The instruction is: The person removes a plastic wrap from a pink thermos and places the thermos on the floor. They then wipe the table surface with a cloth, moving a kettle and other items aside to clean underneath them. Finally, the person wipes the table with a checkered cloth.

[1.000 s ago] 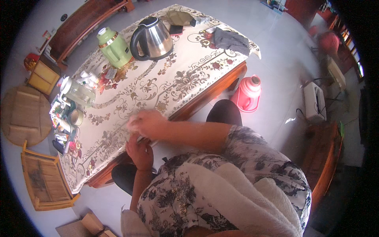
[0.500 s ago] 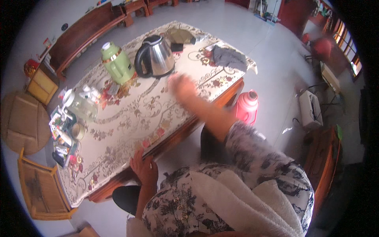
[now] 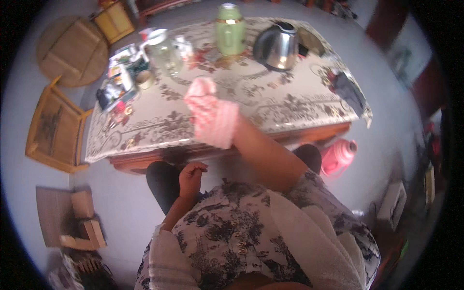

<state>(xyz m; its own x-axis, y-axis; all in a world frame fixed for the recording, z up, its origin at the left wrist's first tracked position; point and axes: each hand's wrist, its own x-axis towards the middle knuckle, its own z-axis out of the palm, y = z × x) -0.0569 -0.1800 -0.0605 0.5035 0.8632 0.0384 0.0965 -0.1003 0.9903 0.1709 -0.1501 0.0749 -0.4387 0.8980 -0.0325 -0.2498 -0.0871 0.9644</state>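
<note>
Over the near side of the table [image 3: 270,108] I raise my right hand, its fingers mostly hidden by a pink-and-white cloth [image 3: 212,121]. The cloth bunches around the hand and reaches down to the wrist; motion blurs it. My left hand [image 3: 191,178] is off the table, above my lap, its fingers loosely bent and nothing visible in them. Farther back stand a pale green thermos jug [image 3: 230,36] and a steel electric kettle [image 3: 282,50] with a black handle. A clear glass pitcher [image 3: 166,55] with a white top is left of them.
Small packets and a roll of tape [image 3: 144,79] crowd the table's left end. A dark grey cloth [image 3: 348,92] lies at its right edge. On the floor stand a pink thermos [image 3: 338,157], a wooden chair [image 3: 60,126] and a round folded tabletop [image 3: 72,52].
My view has swung left. My right hand, bare before, now has the pink-and-white cloth about it. My left hand has come off the table edge toward my lap.
</note>
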